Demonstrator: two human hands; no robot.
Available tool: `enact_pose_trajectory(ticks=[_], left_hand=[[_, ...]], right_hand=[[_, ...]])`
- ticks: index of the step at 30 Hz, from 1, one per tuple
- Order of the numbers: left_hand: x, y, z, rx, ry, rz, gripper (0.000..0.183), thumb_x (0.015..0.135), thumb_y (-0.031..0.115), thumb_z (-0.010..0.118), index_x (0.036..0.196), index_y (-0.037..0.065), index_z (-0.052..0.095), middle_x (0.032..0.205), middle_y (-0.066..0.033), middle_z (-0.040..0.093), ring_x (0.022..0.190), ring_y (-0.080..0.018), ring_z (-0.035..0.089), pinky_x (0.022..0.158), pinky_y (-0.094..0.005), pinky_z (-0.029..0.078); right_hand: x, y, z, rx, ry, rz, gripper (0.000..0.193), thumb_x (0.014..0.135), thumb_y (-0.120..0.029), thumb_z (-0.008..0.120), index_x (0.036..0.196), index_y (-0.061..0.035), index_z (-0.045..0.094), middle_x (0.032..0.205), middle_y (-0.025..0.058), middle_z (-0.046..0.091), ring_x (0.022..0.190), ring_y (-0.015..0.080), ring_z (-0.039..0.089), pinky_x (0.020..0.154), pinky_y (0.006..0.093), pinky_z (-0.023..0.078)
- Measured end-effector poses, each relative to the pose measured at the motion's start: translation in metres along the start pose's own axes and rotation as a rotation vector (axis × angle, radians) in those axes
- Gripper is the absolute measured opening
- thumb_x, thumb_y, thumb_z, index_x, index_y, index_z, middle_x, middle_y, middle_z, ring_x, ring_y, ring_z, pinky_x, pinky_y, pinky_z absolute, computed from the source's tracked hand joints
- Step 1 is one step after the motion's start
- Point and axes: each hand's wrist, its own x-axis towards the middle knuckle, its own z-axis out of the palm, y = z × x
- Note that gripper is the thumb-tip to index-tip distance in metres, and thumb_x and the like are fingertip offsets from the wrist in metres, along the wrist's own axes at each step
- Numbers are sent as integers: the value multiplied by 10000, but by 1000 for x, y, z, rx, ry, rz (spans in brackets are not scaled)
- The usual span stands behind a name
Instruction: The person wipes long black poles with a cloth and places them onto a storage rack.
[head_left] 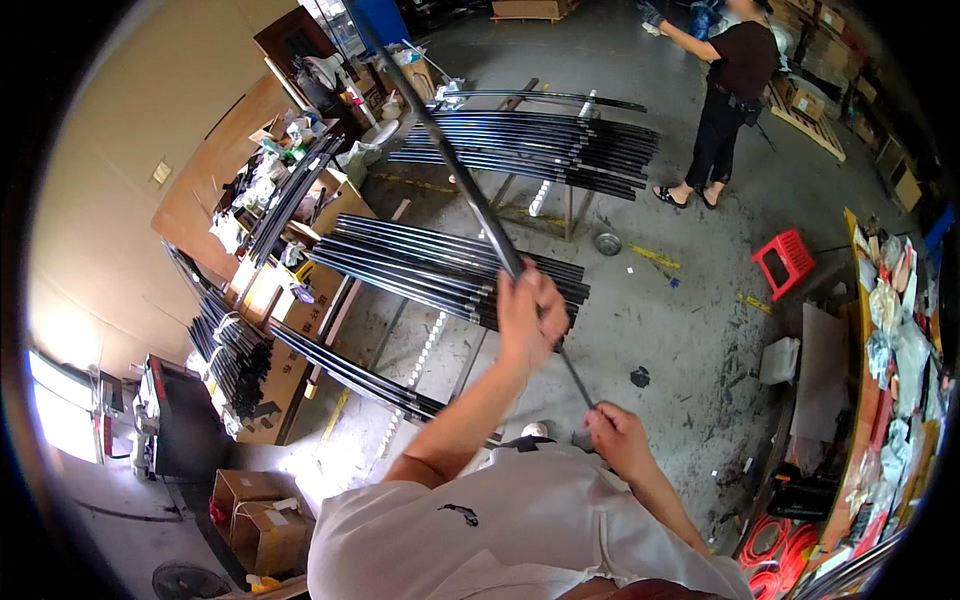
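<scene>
Above the middle row of glossy black rods [400, 262], a long, slender black pole [458, 165] slants down toward the person, held in both bare hands. Well to the row's right, a long wood-edged bench [862, 435] holds crumpled clear plastic bags [885, 315] and other scraps. Nearer the person than the row, off to its left, stands an open brown cardboard box [262, 492], its inside too shadowed to read. Just right of the row's far end, a round metal dish [607, 243] sits on the grey floor [650, 320]; its contents cannot be told.

The pole's upper end is cut off by the top edge, and the left hand [532, 315] hides part of the row. That hand, slightly blurred, curls around the pole, forearm angled up and inward; the right hand [618, 440], lower and closer to the body, closes on the pole's thin lower end.
</scene>
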Motion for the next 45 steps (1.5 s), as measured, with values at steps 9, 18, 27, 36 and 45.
enact_pose_trajectory(ticks=[9, 18, 27, 36, 45], left_hand=[[39, 63, -2, -27, 13, 4, 172, 928, 247, 498, 1004, 101, 446, 839, -28, 468, 613, -141, 451, 549, -289, 416], [135, 146, -53, -160, 30, 27, 319, 944, 421, 422, 895, 106, 427, 645, 27, 383, 487, -64, 314, 442, -213, 284], [127, 148, -86, -239, 124, 112, 348, 928, 459, 430, 858, 119, 422, 586, 40, 336, 447, -51, 291, 392, -209, 244], [26, 64, -36, -258, -16, -149, 382, 904, 517, 435, 858, 138, 444, 559, 55, 294, 414, -48, 262, 360, -200, 207], [83, 139, -65, -272, 6, 102, 331, 919, 471, 442, 897, 142, 413, 590, 43, 336, 442, -51, 286, 386, -206, 234]], right_hand=[[-17, 13, 20, -188, 183, -78, 197, 896, -178, 521, 830, -9, 597, 572, 2, 494, 538, 57, 438, 489, 235, 369], [-96, 104, -10, -385, 108, 11, 216, 922, -227, 451, 937, -35, 550, 690, 66, 523, 576, 140, 464, 515, 273, 349], [-101, 145, -16, -530, 108, -10, 243, 902, -251, 474, 1002, -59, 585, 824, 175, 626, 758, 310, 624, 652, 388, 471], [2, -7, 62, 273, -137, 236, 189, 930, -179, 466, 982, -5, 516, 563, -19, 433, 466, 58, 367, 424, 215, 313], [-60, 29, 9, -98, -112, 19, 378, 933, -379, 431, 1186, -99, 442, 637, 36, 473, 537, 121, 398, 513, 290, 337]])
